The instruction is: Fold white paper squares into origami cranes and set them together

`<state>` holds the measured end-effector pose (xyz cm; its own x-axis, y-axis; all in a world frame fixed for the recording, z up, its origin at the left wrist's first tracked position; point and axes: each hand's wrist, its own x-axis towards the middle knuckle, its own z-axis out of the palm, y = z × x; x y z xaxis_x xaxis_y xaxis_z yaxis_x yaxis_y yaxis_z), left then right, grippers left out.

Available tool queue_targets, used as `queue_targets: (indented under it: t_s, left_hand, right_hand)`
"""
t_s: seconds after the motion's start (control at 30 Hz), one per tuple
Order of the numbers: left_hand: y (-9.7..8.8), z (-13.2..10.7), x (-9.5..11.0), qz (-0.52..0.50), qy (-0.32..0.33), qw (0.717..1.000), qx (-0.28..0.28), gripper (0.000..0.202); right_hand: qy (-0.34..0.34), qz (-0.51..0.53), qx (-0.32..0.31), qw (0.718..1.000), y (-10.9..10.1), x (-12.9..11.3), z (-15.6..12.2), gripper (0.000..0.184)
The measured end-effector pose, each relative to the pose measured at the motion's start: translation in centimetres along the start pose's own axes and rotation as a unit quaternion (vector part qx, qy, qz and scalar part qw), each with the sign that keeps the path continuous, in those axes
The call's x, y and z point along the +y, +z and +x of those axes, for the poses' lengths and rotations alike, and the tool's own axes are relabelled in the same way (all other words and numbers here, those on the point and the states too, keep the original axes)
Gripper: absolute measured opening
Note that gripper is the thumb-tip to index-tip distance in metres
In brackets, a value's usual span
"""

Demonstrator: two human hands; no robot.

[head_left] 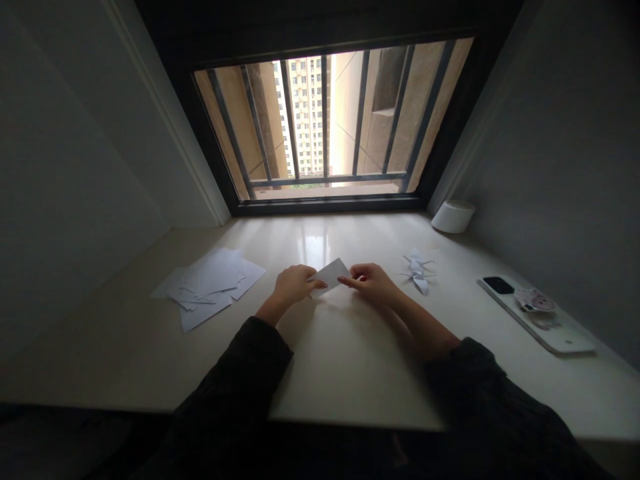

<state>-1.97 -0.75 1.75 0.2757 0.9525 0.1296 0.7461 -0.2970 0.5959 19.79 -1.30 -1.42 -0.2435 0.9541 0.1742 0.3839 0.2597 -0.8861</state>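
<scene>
My left hand (294, 284) and my right hand (371, 281) both pinch a small folded white paper (331, 274) just above the pale tabletop (345, 353), in front of the window. The left fingers grip its left edge and the right fingers grip its right edge. Both arms wear dark sleeves.
A loose pile of white paper sheets (210, 283) lies to the left. A folded paper crane (417, 270) sits right of my hands. A white phone (537, 311) with a round sticker lies at far right, and a white round object (453, 216) stands by the barred window (327, 120).
</scene>
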Motion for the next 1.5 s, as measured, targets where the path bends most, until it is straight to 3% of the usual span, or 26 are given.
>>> queue_targets:
  t_s: [0.17,0.3,0.47,0.53,0.6,0.7,0.83,1.03,1.5]
  left_hand:
    - [0.0,0.1,-0.3,0.041,0.003,0.999,0.011,0.026]
    - [-0.1,0.1,-0.3,0.009,0.01,1.0,0.028,0.028]
    - [0.2,0.5,-0.5,-0.065,-0.031,0.995,0.072,0.033]
    - [0.6,0.9,-0.4,-0.196,-0.058,0.972,0.119,0.038]
    - [1.0,1.0,0.0,-0.349,-0.081,0.923,0.142,0.052]
    - [1.9,0.8,1.2,-0.46,-0.08,0.883,0.056,0.052]
    - [3.3,0.0,2.8,-0.463,-0.084,0.882,0.035,0.03]
    - [4.1,0.0,2.5,-0.469,-0.136,0.869,0.08,0.028]
    - [1.9,0.4,2.4,-0.553,-0.204,0.796,0.138,0.032]
  right_hand:
    - [-0.013,-0.011,-0.021,1.0,-0.1,0.0,0.1,0.036]
    - [-0.005,-0.01,-0.008,1.0,-0.3,0.0,0.1,0.032]
    - [-0.006,-0.006,0.071,0.997,-0.2,-0.3,0.0,0.03]
    - [0.012,0.023,0.124,0.992,0.1,-0.3,0.0,0.032]
    - [0.039,0.078,0.176,0.981,0.5,-0.4,0.0,0.036]
    - [0.071,0.171,0.21,0.96,1.4,-0.6,-0.2,0.042]
    - [0.073,0.221,0.185,0.955,2.5,-1.2,-0.6,0.038]
    - [0.046,0.199,0.13,0.97,2.9,-1.6,-0.9,0.036]
    - [0.04,0.205,0.103,0.972,2.9,-2.2,-1.0,0.034]
